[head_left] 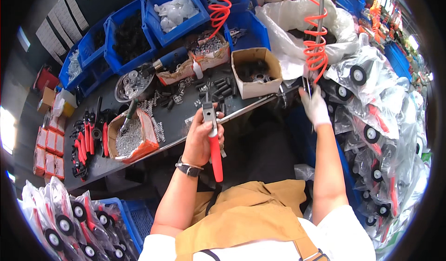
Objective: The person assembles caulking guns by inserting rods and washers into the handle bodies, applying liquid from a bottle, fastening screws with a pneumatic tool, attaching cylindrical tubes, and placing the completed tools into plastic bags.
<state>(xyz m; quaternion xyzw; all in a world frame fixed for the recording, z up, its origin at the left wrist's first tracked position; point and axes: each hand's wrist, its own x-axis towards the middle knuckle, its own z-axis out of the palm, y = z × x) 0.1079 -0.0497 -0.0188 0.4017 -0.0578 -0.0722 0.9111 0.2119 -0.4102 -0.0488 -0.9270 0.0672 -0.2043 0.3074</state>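
Note:
My left hand [199, 142] is closed round a red-handled metal tool [215, 156], held upright in front of me. Its flat grey head with a hole points away from me, past the bench edge. To the right, my right hand [316, 107], in a white glove, reaches up and closes on a slim silver air tool [306, 82] at the lower end of a red coiled hose [316, 59]. The fingertips there are partly hidden. Short black cylinders [224, 90] and springs [179, 97] lie on the bench just beyond my left hand.
Blue bins [127, 38] of parts line the back. A cardboard box [256, 86] and a box of small metal pieces [130, 138] stand on the bench [179, 117]. Red-handled tools [86, 140] lie left. Bagged wheeled items [376, 135] pile up right; more [69, 224] sit lower left.

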